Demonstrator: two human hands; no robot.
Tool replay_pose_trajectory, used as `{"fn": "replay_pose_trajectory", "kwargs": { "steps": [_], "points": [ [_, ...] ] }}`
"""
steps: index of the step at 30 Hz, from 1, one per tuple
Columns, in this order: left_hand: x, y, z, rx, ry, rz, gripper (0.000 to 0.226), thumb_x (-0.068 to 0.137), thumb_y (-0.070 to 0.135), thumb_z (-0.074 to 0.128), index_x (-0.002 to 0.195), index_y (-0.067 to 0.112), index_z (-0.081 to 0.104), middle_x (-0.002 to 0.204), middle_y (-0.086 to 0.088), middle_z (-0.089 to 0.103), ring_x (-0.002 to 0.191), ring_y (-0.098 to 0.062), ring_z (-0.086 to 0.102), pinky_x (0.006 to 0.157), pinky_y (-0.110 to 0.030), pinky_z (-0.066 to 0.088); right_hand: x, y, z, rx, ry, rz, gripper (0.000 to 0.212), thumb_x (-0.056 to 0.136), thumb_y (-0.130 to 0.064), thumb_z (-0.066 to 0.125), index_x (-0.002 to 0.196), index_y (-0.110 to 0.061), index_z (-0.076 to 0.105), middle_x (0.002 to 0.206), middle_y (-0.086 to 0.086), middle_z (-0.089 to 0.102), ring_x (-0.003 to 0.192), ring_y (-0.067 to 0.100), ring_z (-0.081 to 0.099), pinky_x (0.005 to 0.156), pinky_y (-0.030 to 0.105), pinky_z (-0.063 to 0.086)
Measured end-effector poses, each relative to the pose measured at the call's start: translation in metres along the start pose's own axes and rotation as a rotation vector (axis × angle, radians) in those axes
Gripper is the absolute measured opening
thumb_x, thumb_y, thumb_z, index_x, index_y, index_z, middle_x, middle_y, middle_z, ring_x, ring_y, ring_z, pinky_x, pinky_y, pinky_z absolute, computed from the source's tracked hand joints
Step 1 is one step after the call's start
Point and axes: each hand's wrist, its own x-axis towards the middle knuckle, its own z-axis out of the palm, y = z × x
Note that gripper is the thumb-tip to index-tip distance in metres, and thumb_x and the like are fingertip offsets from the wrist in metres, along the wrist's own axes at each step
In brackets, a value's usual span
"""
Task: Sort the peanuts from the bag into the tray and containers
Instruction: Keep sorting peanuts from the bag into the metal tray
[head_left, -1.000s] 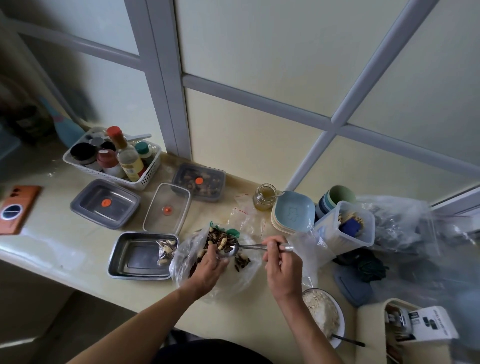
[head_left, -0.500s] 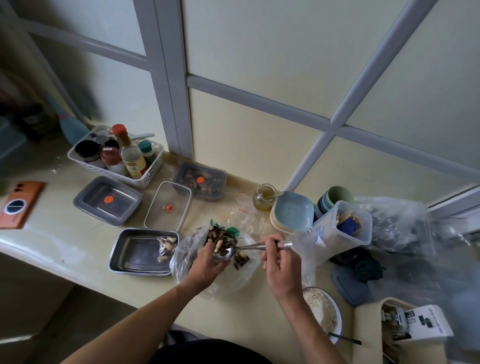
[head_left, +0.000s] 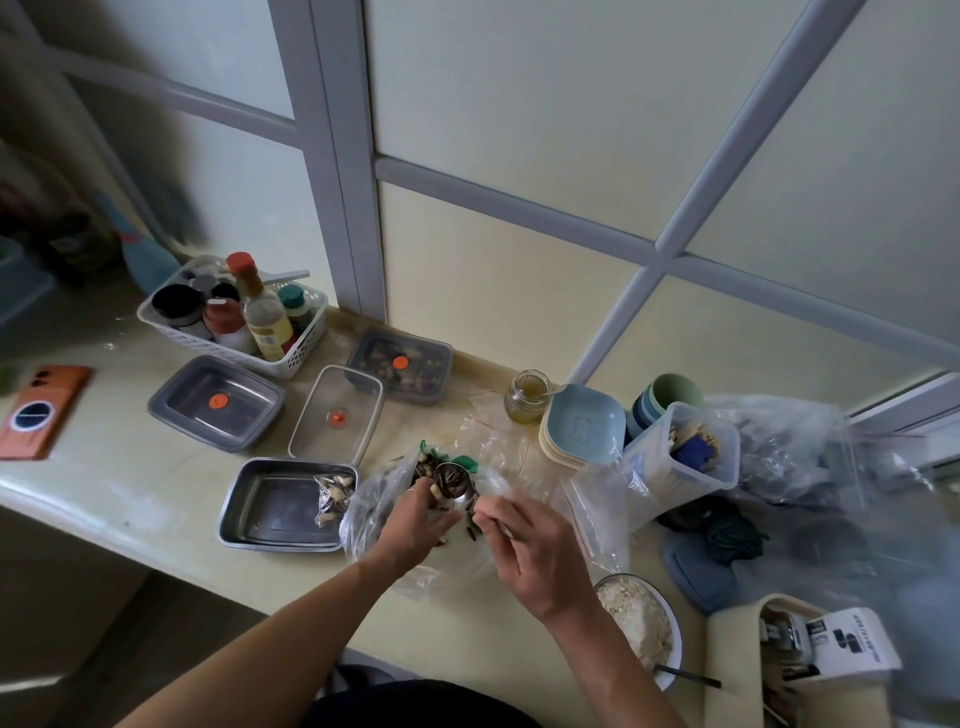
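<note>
Steel spoon (head_left: 457, 483) pinched by its thin handle between thumb and fingertips of the right hand (head_left: 535, 556), bowl down at the mouth of the bag (head_left: 374, 525), right among the peanuts (head_left: 431, 465). Left hand (head_left: 415, 525) reaching into the clear bag, fingers bent, tips up against the spoon's bowl. Can't tell whether gripping nuts or only touching them. Dark heap of peanuts just beyond both hands, inside the bag, touching the spoon. Just left of the left hand, the tray (head_left: 270, 512), with a small pale cluster of peanuts at its right end, beside the bag. Further back, well apart from the hands: grey container (head_left: 218, 402), clear container (head_left: 337, 413), far container (head_left: 400, 366) with nuts inside.
</note>
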Motion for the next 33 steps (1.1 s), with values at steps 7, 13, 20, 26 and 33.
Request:
{"fn": "replay_pose_trajectory", "kwargs": {
  "steps": [7, 13, 20, 26, 33],
  "points": [
    [0.002, 0.001, -0.002, 0.038, 0.004, 0.023, 0.036, 0.083, 0.04, 0.077, 0.101, 0.027, 0.05, 0.095, 0.003, 0.069, 0.087, -0.016, 0.067, 0.079, -0.042, 0.056, -0.005, -0.001, -0.002, 0.011, 0.019, -0.026, 0.018, 0.108, -0.03, 0.051, 0.107, -0.019, 0.065, 0.086, 0.001, 0.064, 0.069, 0.021, 0.06, 0.065, 0.034, 0.053],
    [0.007, -0.009, 0.001, -0.014, 0.004, 0.04, 0.054, 0.073, 0.061, 0.068, 0.116, 0.031, 0.055, 0.104, 0.012, 0.071, 0.097, -0.009, 0.068, 0.086, -0.04, 0.058, -0.004, -0.003, -0.005, 0.042, -0.002, -0.063, 0.015, 0.108, -0.027, 0.052, 0.107, -0.018, 0.064, 0.087, 0.002, 0.064, 0.071, 0.023, 0.061, 0.066, 0.036, 0.053],
    [0.001, 0.004, -0.003, -0.058, 0.007, 0.042, 0.032, 0.081, 0.041, 0.075, 0.106, 0.028, 0.06, 0.095, 0.012, 0.07, 0.088, -0.001, 0.066, 0.079, -0.028, 0.055, -0.005, -0.001, -0.006, 0.078, 0.005, -0.054, 0.018, 0.107, -0.025, 0.051, 0.105, -0.015, 0.066, 0.087, 0.002, 0.064, 0.071, 0.021, 0.061, 0.067, 0.032, 0.053],
    [-0.004, -0.002, -0.007, 0.007, -0.011, 0.027, 0.026, 0.087, 0.029, 0.078, 0.095, 0.027, 0.053, 0.087, 0.011, 0.065, 0.076, 0.0, 0.06, 0.062, -0.013, 0.044, -0.006, 0.009, 0.002, 0.183, 0.208, 0.433, 0.022, 0.108, -0.025, 0.05, 0.097, -0.014, 0.066, 0.07, -0.011, 0.065, 0.06, 0.002, 0.063, 0.056, 0.013, 0.048],
    [-0.013, -0.017, -0.015, 0.034, -0.003, 0.028, 0.021, 0.087, 0.028, 0.078, 0.095, 0.021, 0.06, 0.089, 0.009, 0.069, 0.08, 0.005, 0.064, 0.066, -0.012, 0.048, -0.011, 0.023, 0.019, 0.332, 0.258, 0.871, 0.025, 0.106, -0.031, 0.052, 0.089, -0.016, 0.063, 0.06, -0.002, 0.069, 0.05, 0.011, 0.067, 0.056, 0.015, 0.051]
  ]
}}
